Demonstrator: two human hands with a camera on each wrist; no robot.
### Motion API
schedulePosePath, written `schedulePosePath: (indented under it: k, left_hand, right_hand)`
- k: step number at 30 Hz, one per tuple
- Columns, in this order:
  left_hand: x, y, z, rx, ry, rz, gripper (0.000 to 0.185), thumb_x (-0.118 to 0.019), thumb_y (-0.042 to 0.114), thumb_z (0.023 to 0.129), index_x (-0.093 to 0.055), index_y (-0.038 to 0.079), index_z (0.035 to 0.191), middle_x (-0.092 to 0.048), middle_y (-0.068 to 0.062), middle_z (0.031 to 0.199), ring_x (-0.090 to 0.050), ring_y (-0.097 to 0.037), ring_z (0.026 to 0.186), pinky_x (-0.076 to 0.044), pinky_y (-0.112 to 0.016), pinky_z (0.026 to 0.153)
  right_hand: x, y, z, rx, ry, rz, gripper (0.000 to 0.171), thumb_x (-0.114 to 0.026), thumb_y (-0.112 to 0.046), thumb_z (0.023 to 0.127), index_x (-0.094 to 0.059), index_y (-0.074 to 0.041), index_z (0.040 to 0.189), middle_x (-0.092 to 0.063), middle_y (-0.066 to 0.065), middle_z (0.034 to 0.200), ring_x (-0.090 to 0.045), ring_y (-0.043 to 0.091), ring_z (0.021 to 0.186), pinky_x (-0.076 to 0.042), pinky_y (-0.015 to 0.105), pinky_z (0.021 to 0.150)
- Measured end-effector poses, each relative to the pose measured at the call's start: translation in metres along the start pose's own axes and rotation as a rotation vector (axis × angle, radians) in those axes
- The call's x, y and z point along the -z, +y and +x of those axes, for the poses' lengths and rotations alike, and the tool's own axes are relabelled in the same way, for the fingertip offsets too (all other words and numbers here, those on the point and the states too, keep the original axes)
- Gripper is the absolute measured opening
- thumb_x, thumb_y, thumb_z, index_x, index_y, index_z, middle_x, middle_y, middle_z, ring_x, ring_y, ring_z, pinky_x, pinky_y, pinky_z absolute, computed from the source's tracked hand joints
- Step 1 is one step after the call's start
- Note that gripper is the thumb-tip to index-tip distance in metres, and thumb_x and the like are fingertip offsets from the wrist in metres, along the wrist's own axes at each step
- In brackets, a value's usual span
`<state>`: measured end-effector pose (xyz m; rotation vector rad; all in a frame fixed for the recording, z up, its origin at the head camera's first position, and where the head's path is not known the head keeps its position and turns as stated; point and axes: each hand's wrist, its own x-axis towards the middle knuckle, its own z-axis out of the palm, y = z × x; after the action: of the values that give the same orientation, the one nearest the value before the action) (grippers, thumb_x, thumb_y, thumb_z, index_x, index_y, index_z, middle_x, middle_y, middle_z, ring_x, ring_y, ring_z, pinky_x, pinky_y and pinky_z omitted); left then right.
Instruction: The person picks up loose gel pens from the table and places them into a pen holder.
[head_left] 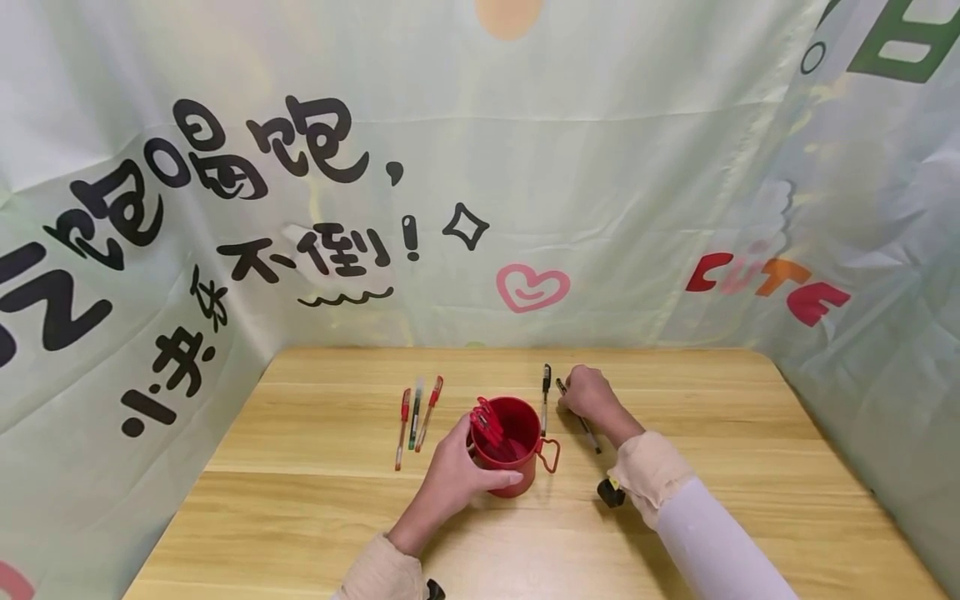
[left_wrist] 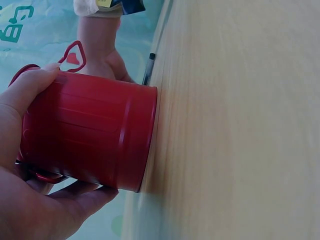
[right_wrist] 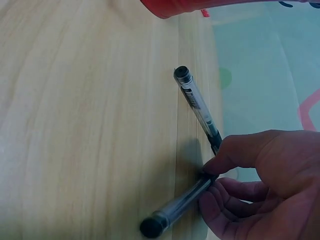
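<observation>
Three pens [head_left: 416, 417] lie loose on the left of the wooden table [head_left: 285, 517], side by side and slightly fanned: the outer two have red caps, the middle one is darker with a bit of green at its near end. Next over, the left hand [head_left: 453, 471] has a proper grip on a red mug [head_left: 517, 477], thumb along the near side, fingers round the other. Mug's upright, between the two lots of pens, glossy deep red all over, with a ridge near the base and a bent wire handle [head_left: 550, 456] sticking out to the right. A bunch of red pens [head_left: 487, 425] leans inside against its left wall; can't count them from where I'm standing. Just right of the mug, a black-capped pen [head_left: 546, 387] lies on the wood, cap end toward the cloth wall [head_left: 637, 208]. Then comes the right hand [head_left: 588, 396], pinching another black pen [head_left: 590, 433] by its far end, thumb against fingers. That one's got a clear barrel and a dark end plug, and slants toward the near side. Couldn't tell you if its tail touches the wood.
</observation>
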<state>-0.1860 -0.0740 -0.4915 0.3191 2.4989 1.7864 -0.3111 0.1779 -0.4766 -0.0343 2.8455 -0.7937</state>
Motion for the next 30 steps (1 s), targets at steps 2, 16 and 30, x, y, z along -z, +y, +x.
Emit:
schedulePosePath:
  k: [2, 16, 30]
  left_hand:
    - [0.000, 0.000, 0.000, 0.003, 0.000, -0.002, 0.096, -0.099, 0.037, 0.067, -0.050, 0.020, 0.147, -0.063, 0.002, 0.140, -0.060, -0.020, 0.130, -0.059, -0.036, 0.099]
    - [-0.001, -0.001, 0.000, -0.001, 0.001, -0.006, 0.095, -0.099, 0.036, 0.067, -0.050, 0.021, 0.147, -0.063, 0.002, 0.140, -0.060, -0.020, 0.130, -0.060, -0.035, 0.099]
    - [-0.001, -0.001, 0.000, 0.002, 0.006, 0.003, 0.095, -0.099, 0.036, 0.067, -0.050, 0.018, 0.147, -0.064, -0.001, 0.139, -0.061, -0.022, 0.129, -0.060, -0.037, 0.098]
  right_hand:
    - [0.000, 0.001, -0.001, 0.001, 0.002, 0.013, 0.051, -0.075, -0.004, 0.083, -0.037, -0.020, 0.053, -0.027, -0.007, 0.050, -0.027, 0.009, 0.047, -0.032, 0.022, 0.048]
    - [0.016, -0.005, -0.011, 0.019, 0.061, 0.126, 0.027, -0.072, -0.013, 0.092, -0.067, 0.004, 0.113, -0.070, 0.020, 0.106, -0.063, 0.021, 0.079, -0.056, 0.028, 0.065]
    - [0.026, -0.021, -0.020, 0.102, 0.088, 0.044, 0.019, -0.060, -0.007, 0.102, -0.063, 0.006, 0.116, -0.067, 0.019, 0.102, -0.064, 0.025, 0.086, -0.056, 0.033, 0.071]
